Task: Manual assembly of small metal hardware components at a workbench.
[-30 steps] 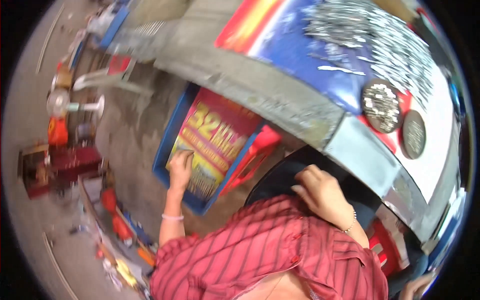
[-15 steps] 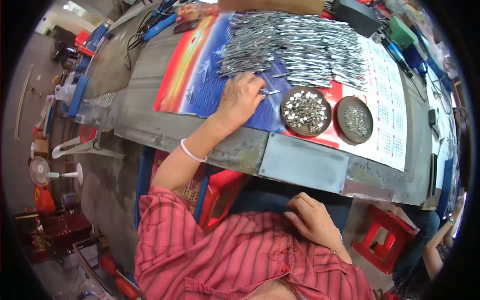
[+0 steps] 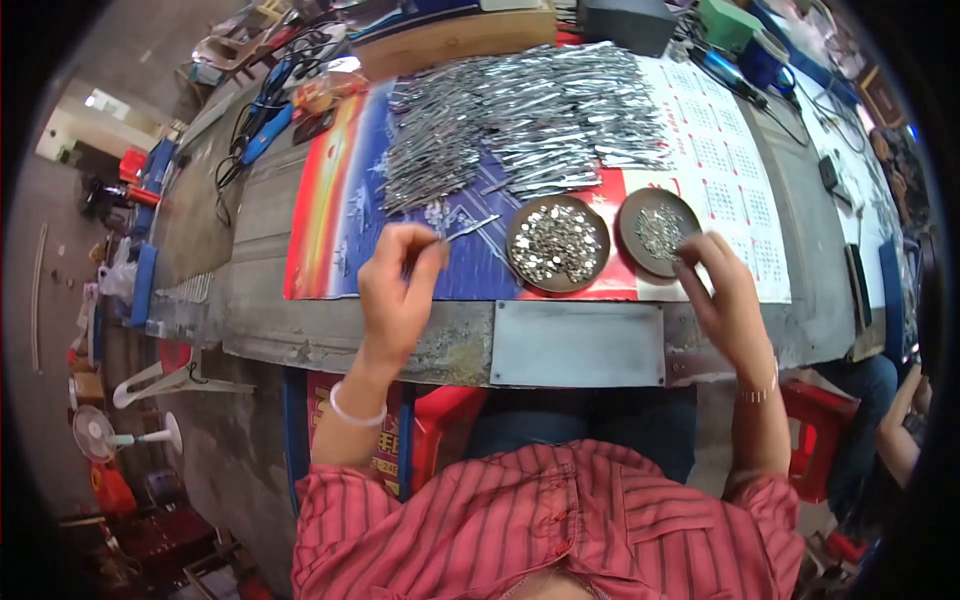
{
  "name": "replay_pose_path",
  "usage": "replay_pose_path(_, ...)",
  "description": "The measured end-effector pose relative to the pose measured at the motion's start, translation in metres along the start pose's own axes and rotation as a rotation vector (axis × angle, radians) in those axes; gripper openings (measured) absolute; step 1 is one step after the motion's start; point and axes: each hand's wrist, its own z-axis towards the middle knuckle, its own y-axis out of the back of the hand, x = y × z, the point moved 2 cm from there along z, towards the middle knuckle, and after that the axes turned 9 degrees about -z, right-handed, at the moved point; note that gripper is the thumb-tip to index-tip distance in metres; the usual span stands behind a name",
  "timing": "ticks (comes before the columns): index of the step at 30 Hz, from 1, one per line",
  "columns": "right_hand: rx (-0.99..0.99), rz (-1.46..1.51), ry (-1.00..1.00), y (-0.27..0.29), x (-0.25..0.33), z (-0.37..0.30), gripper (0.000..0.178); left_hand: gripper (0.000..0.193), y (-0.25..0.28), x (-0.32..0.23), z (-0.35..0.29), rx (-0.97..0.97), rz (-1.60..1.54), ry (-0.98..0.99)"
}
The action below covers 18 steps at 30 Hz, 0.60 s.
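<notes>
My left hand (image 3: 396, 292) is raised over the near part of the blue printed sheet, thumb and forefinger pinched on a slim silvery metal piece (image 3: 471, 228) that points right. My right hand (image 3: 726, 300) reaches the right-hand brown dish (image 3: 640, 262), its bent fingertips drawn together by the near right rim; anything between them is too small to make out. Tiny silvery parts (image 3: 659, 235) lie in that dish. Beside it, a larger brown dish (image 3: 520, 274) holds shiny small metal pieces (image 3: 557, 243). Beyond both spreads a thick pile of slim metal pieces (image 3: 530, 115).
A wooden box (image 3: 455, 44) borders the pile at the back. On the left lie a blue-handled tool (image 3: 267, 135) and cables; on the right, another blue tool (image 3: 728, 74). A metal plate (image 3: 578, 344) covers part of the table's front edge. Another person's arm (image 3: 900, 425) shows far right.
My right hand has risen from my lap to the right-hand dish. My left hand has drawn back from the pile with the slim metal piece. The view has shifted.
</notes>
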Motion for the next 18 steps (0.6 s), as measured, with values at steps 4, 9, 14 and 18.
replay_pose_path(4, 0.025, -0.406, 0.13, -0.022, -0.035, 0.027, 0.025, 0.011, -0.017, -0.042, -0.055, 0.093, -0.097, 0.198)
replay_pose_path(9, 0.15, -0.552, 0.094, -0.047, -0.05, 0.04, 0.013, 0.015, -0.05, -0.046, -0.109, 0.181, -0.492, 0.459)
replay_pose_path(14, 0.091, -0.38, 0.081, -0.046, -0.057, 0.043, 0.011, 0.018, -0.068, -0.049, -0.125, 0.24, -0.639, 0.541)
replay_pose_path(18, -0.039, -0.178, 0.085, -0.036, -0.06, 0.046, 0.012, 0.018, -0.079, -0.049, -0.125, 0.239, -0.659, 0.574)
